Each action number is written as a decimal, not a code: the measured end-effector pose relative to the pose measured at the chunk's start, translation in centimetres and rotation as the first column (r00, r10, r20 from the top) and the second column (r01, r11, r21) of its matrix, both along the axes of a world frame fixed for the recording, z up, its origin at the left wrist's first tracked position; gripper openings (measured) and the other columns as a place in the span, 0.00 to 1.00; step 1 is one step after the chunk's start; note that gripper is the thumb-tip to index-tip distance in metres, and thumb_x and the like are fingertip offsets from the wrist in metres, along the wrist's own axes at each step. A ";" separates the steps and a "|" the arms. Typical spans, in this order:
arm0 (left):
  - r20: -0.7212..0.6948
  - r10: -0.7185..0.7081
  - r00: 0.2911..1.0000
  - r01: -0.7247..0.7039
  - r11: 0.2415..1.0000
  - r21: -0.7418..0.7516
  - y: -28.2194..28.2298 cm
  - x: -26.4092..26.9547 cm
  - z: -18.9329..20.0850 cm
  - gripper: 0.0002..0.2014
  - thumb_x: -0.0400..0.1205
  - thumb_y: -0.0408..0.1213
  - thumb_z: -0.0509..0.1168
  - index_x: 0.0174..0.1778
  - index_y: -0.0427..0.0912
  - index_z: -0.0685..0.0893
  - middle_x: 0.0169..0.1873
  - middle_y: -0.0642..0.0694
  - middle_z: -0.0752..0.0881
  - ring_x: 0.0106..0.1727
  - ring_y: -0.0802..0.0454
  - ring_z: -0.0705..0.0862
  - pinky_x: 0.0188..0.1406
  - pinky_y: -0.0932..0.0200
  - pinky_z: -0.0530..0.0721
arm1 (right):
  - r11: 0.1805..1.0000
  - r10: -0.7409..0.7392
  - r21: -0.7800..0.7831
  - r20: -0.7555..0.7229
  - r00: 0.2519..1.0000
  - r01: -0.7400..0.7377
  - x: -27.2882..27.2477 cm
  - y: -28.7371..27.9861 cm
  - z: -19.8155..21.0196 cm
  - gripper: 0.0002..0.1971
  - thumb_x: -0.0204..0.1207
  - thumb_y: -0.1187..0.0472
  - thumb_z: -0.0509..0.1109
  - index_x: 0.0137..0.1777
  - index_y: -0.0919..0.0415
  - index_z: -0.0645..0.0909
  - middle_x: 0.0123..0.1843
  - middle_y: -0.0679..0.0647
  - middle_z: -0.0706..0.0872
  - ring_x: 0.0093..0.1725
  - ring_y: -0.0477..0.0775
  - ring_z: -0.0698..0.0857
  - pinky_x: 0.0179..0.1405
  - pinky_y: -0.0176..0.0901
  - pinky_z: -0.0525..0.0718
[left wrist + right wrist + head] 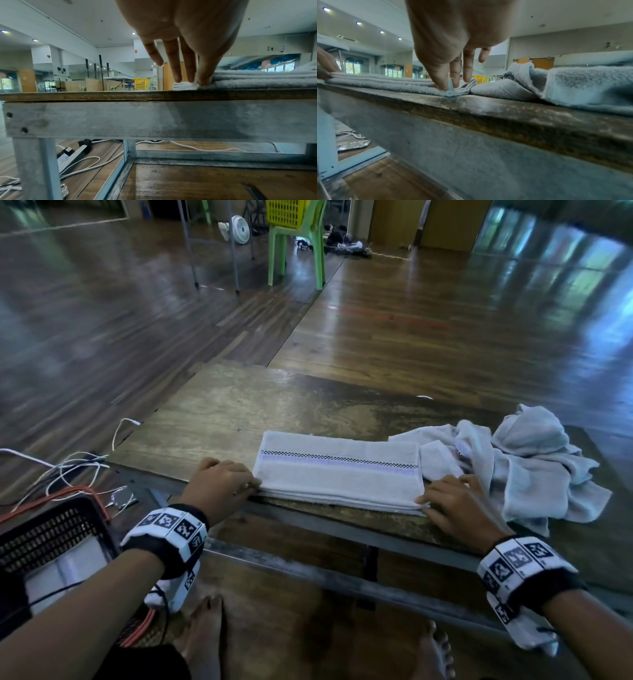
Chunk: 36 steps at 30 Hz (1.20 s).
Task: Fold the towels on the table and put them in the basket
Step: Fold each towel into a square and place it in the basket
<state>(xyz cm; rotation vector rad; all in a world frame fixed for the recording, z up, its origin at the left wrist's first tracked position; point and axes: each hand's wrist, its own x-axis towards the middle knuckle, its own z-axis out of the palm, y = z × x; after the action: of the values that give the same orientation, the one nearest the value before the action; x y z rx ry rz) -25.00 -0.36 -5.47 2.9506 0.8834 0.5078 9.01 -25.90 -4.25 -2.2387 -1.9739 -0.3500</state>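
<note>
Terry towel (337,474) – flat rect, layered | both hands pinch corners

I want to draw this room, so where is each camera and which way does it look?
Head: worn up high, looking down at the table, folded towel, black basket; both hands, left hand, right hand, forearms and bare feet show.
Left wrist: below the table edge, looking forward along the left hand's fingers pinching the towel's corner.
Right wrist: same height, looking forward along the right hand's fingers pinching its other corner.
Shared: all views show the folded towel.

One folded towel (337,474), one crumpled pile (524,467), one basket (51,529)
</note>
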 end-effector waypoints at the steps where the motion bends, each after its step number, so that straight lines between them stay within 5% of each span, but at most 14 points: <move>1: -0.013 0.008 1.000 -0.008 1.000 -0.015 0.0 0.0 0.0 0.03 0.74 0.43 0.73 0.41 0.56 0.90 0.40 0.57 0.90 0.42 0.53 0.87 0.47 0.57 0.63 | 1.000 -0.002 -0.011 -0.013 1.000 0.002 0.0 0.0 0.1 0.09 0.61 0.58 0.82 0.41 0.48 0.87 0.41 0.42 0.88 0.44 0.50 0.85 0.48 0.48 0.64; 9: -0.134 -0.073 0.988 0.073 0.997 -0.007 0.4 -0.4 -0.1 0.20 0.63 0.45 0.79 0.51 0.53 0.87 0.47 0.57 0.88 0.47 0.54 0.87 0.47 0.59 0.65 | 0.987 0.027 -0.155 -0.101 0.995 -0.042 0.5 0.1 0.5 0.15 0.64 0.50 0.77 0.52 0.50 0.86 0.48 0.44 0.86 0.49 0.49 0.83 0.50 0.46 0.71; 17: -0.231 -0.151 0.961 0.182 0.976 0.121 -0.1 0.5 0.5 0.17 0.57 0.42 0.83 0.37 0.52 0.85 0.35 0.56 0.87 0.35 0.54 0.87 0.45 0.58 0.63 | 0.992 0.019 -0.123 -0.048 0.999 -0.024 0.1 0.6 0.5 0.09 0.64 0.61 0.75 0.45 0.52 0.86 0.44 0.47 0.88 0.45 0.52 0.85 0.46 0.48 0.75; 20: -0.110 -0.128 0.986 0.130 0.991 0.009 0.2 0.3 1.1 0.10 0.65 0.44 0.79 0.39 0.52 0.87 0.38 0.56 0.88 0.40 0.54 0.87 0.48 0.58 0.63 | 0.996 -0.023 -0.087 -0.094 0.995 0.015 0.3 0.6 1.1 0.08 0.66 0.61 0.75 0.46 0.52 0.86 0.45 0.46 0.88 0.47 0.51 0.85 0.47 0.45 0.72; 23: 0.069 -0.100 0.993 0.112 0.972 -0.208 0.8 0.2 2.3 0.08 0.71 0.43 0.76 0.44 0.52 0.88 0.40 0.59 0.87 0.42 0.62 0.84 0.49 0.59 0.75 | 1.000 -0.021 -0.005 -0.170 0.985 0.020 0.4 0.7 1.9 0.09 0.66 0.62 0.76 0.46 0.53 0.87 0.45 0.48 0.89 0.47 0.51 0.86 0.49 0.50 0.79; 26: 0.197 -0.070 0.978 0.136 0.930 -0.341 0.7 0.0 4.0 0.09 0.71 0.44 0.76 0.43 0.57 0.84 0.34 0.65 0.85 0.43 0.75 0.81 0.42 0.75 0.74 | 0.995 0.033 0.101 -0.276 0.961 -0.006 0.6 0.7 3.2 0.09 0.66 0.64 0.76 0.46 0.56 0.86 0.45 0.46 0.89 0.46 0.49 0.86 0.50 0.58 0.82; 28: 0.250 -0.025 0.968 0.135 0.892 -0.432 0.6 -0.4 5.2 0.09 0.70 0.52 0.74 0.42 0.57 0.85 0.42 0.67 0.86 0.46 0.72 0.82 0.41 0.78 0.74 | 0.985 0.055 0.175 -0.361 0.931 0.010 0.8 0.6 4.4 0.08 0.66 0.62 0.75 0.46 0.57 0.86 0.44 0.42 0.87 0.43 0.41 0.83 0.49 0.57 0.82; 33: 0.463 0.065 0.884 0.247 0.775 -0.581 -0.6 -1.2 8.3 0.17 0.69 0.57 0.66 0.43 0.48 0.87 0.42 0.58 0.88 0.41 0.64 0.85 0.38 0.78 0.79 | 0.950 0.092 0.282 -0.657 0.748 0.131 0.0 0.3 8.1 0.12 0.66 0.50 0.62 0.40 0.54 0.83 0.38 0.46 0.87 0.41 0.37 0.82 0.42 0.25 0.78; 36: 0.486 0.119 0.866 0.245 0.746 -0.619 -0.9 -0.5 8.3 0.11 0.74 0.49 0.69 0.42 0.44 0.87 0.40 0.54 0.88 0.40 0.65 0.84 0.39 0.78 0.78 | 0.943 0.090 0.276 -0.751 0.654 0.188 0.0 0.9 8.8 0.10 0.66 0.53 0.62 0.37 0.56 0.83 0.39 0.47 0.87 0.40 0.40 0.82 0.42 0.27 0.77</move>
<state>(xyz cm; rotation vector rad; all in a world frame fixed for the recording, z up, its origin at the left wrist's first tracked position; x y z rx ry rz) -25.53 -1.23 2.81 2.0379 0.6919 0.7213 8.98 -25.05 4.52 -1.7747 -1.2778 0.2301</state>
